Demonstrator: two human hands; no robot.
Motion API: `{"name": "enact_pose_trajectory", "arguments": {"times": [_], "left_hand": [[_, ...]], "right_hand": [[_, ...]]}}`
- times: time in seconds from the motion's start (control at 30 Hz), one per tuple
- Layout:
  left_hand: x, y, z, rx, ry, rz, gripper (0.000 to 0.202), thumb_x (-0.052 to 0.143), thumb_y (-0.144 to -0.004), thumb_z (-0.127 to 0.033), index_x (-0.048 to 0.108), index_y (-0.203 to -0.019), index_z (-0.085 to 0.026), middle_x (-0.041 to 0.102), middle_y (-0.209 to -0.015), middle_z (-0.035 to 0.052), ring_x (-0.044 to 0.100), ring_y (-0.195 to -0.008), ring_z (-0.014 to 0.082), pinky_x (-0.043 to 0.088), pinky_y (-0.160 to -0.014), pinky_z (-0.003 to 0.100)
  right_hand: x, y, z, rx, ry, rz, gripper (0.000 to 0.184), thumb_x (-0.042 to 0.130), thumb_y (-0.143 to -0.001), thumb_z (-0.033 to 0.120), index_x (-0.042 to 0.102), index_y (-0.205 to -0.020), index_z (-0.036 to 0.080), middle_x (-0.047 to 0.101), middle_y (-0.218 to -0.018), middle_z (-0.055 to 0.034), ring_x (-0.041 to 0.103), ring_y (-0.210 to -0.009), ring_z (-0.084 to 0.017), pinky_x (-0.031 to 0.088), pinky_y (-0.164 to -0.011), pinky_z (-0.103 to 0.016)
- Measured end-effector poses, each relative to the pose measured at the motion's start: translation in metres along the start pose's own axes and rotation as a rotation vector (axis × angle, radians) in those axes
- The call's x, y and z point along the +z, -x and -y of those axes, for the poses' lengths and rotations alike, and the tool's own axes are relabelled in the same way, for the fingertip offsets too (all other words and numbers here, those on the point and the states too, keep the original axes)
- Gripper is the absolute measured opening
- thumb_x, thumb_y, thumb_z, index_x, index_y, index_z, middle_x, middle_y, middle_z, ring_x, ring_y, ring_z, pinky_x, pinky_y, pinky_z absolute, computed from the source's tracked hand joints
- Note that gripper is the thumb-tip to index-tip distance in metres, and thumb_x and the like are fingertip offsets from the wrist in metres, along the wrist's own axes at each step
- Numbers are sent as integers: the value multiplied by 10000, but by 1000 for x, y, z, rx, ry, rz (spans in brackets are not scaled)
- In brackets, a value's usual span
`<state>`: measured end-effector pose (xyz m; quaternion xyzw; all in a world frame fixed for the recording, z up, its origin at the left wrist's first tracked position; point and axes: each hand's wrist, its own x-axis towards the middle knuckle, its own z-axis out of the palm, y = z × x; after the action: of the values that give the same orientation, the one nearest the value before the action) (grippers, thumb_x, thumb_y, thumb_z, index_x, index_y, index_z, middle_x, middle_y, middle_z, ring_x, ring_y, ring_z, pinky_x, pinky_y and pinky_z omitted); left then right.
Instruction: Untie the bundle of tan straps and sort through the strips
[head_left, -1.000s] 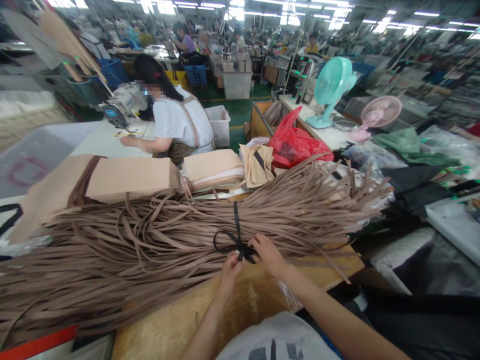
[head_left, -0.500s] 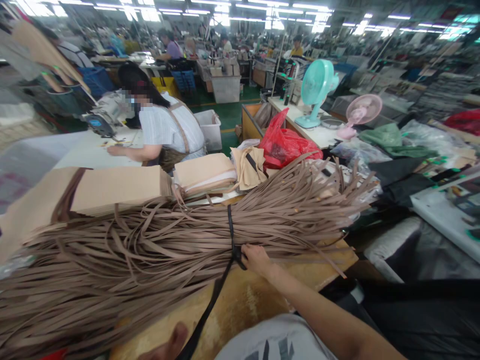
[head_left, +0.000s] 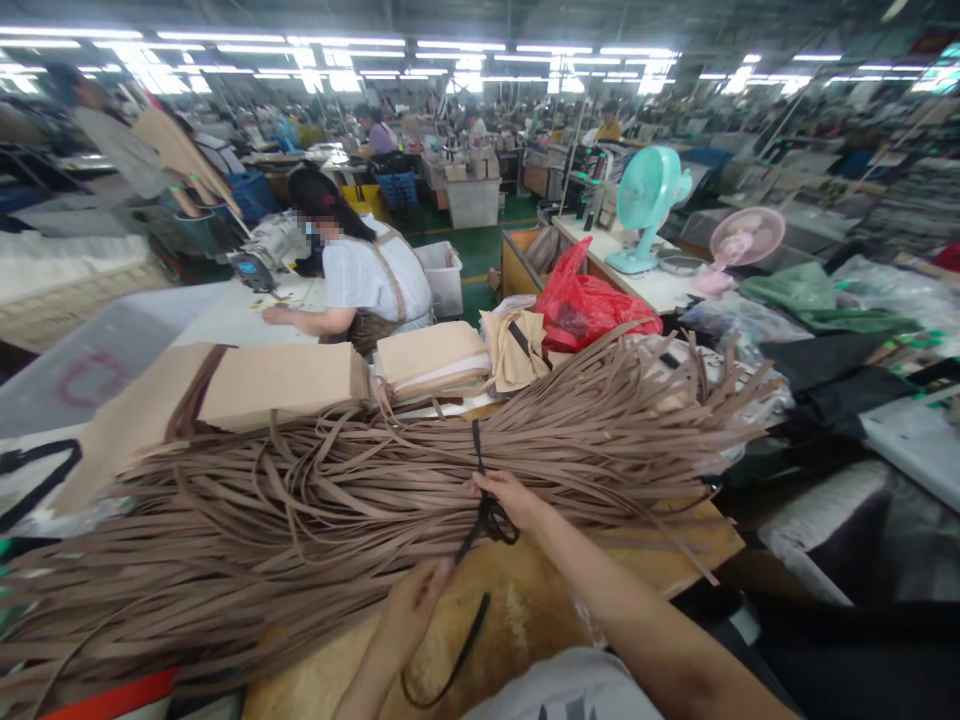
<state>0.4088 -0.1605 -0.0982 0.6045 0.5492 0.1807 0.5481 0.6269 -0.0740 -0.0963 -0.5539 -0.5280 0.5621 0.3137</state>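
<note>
A large bundle of long brown strips point(head_left: 360, 490) lies across the worktop in front of me, with a black strap point(head_left: 477, 445) around its middle. My right hand point(head_left: 514, 497) is at the front of the bundle, its fingers closed on the black strap. Just below those fingers the strap forms a loose loop. Lower and to the left, my left hand point(head_left: 416, 600) is closed on a length of the same strap. The strap's free end hangs in a curve to the right of my left hand, over the tan board.
The tan board point(head_left: 517, 600) is under the bundle's front edge. Behind the bundle are stacked beige panels point(head_left: 285, 385) and a red plastic bag point(head_left: 592, 305). A co-worker point(head_left: 375, 280) sits at a sewing machine point(head_left: 259, 262). Two fans stand at the back right.
My left hand has risen from the bottom edge toward the bundle and my right hand. A loop of strap now shows below my right hand. The view has shifted slightly.
</note>
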Motion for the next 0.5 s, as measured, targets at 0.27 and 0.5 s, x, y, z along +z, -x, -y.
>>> {"name": "enact_pose_trajectory", "arguments": {"times": [0.27,0.5], "left_hand": [[50,-64,-72,321,223,-78,643,661,-736,-446,463,-1295,-197,404,-1397,125,364,-1292,268,353,-1032,399],[18,-28,-135,170,687,49,451,459,-852,-571,409,-616,-190,364,-496,-45,329,-414,83,283,-411,212]], "right_hand": [[-63,24,134,-97,-431,99,447,585,-785,559,579,-726,116,621,-686,-43,593,-642,-125,489,-733,-300],[-98,69,150,-300,-434,90,530,288,-923,571,606,-967,149,628,-966,-77,610,-904,-176,448,-881,-345]]}}
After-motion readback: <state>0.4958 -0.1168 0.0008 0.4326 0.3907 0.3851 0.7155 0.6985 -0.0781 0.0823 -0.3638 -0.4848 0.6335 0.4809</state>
